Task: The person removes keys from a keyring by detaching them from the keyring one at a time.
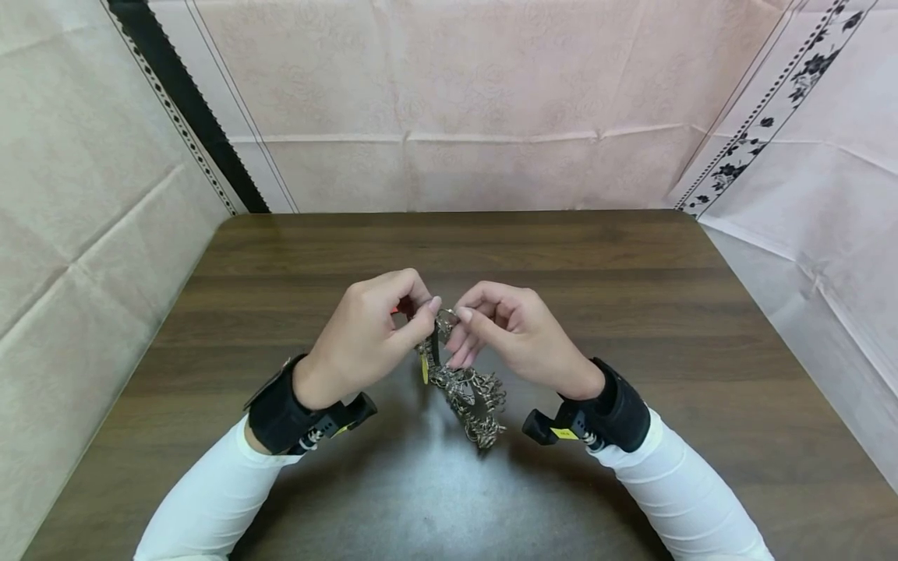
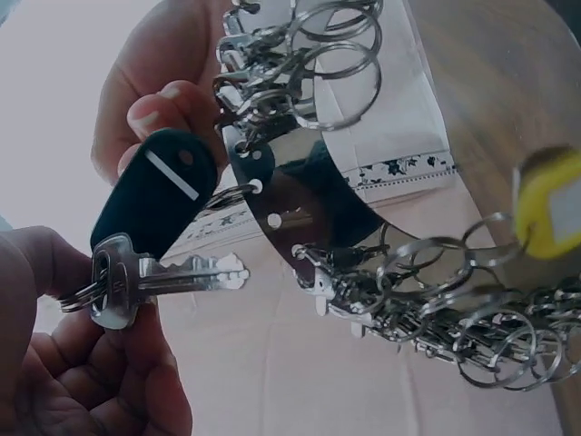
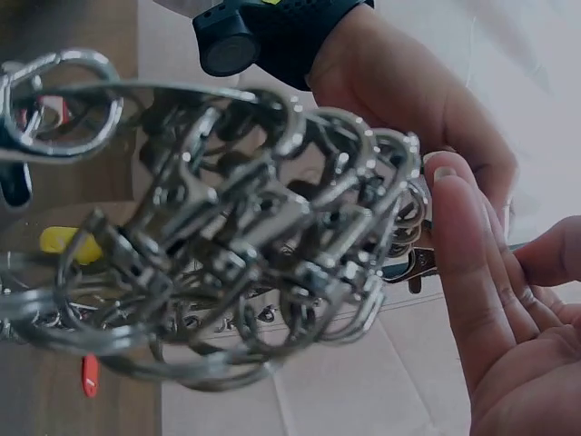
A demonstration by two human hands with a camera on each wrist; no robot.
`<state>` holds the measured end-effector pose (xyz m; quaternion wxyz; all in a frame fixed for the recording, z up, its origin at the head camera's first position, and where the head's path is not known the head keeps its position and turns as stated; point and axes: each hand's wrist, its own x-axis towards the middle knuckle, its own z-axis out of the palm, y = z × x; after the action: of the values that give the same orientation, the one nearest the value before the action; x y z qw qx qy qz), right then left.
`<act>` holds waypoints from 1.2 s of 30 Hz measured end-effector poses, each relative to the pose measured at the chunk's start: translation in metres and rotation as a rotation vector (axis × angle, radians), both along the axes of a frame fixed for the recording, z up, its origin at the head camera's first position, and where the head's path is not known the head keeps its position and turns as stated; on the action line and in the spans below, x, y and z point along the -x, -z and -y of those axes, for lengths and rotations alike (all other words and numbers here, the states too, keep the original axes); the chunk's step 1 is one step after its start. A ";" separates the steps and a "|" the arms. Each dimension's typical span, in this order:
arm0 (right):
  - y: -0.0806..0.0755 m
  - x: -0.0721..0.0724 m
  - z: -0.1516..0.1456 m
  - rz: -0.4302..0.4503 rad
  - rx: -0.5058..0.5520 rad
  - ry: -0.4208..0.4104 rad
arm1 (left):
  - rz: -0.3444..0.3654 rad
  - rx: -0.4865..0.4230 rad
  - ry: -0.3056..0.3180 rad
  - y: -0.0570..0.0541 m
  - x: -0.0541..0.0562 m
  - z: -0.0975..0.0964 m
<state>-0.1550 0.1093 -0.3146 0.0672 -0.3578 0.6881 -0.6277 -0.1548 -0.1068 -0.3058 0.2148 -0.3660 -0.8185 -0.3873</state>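
Note:
Between both hands hangs a large flat metal ring plate [image 2: 313,182], crowded with small clips and split rings [image 3: 245,227]. My left hand [image 1: 372,331] pinches a split ring [image 2: 83,298] between thumb and fingers. On that ring is a silver key [image 2: 186,277], and a dark green tag [image 2: 156,195] overlaps its head. My right hand [image 1: 515,331] faces it, thumb and forefinger pinching at the thin ring's right side; the contact is too small to see clearly. The other right fingers reach behind the tag. A yellow tag [image 2: 552,204] hangs from the cluster.
A brown wooden table [image 1: 596,483] lies beneath the hands. Pale patterned cloths [image 1: 491,86] stand along its back and sides. A red tag [image 3: 89,374] shows small in the right wrist view. Both wrists wear black bands [image 1: 624,405].

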 end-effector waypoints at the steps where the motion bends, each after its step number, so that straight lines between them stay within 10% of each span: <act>1: 0.000 0.000 0.000 -0.002 0.001 0.001 | -0.026 0.006 -0.008 0.000 -0.001 -0.001; 19: 0.003 -0.003 0.005 0.022 0.044 -0.011 | -0.321 0.112 -0.076 0.000 -0.006 -0.006; 36: 0.002 0.001 0.002 0.006 0.009 0.006 | -0.409 0.185 0.036 -0.003 -0.003 -0.001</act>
<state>-0.1559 0.1075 -0.3164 0.0657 -0.3541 0.6863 -0.6319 -0.1521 -0.1063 -0.3030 0.3349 -0.4695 -0.7833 -0.2319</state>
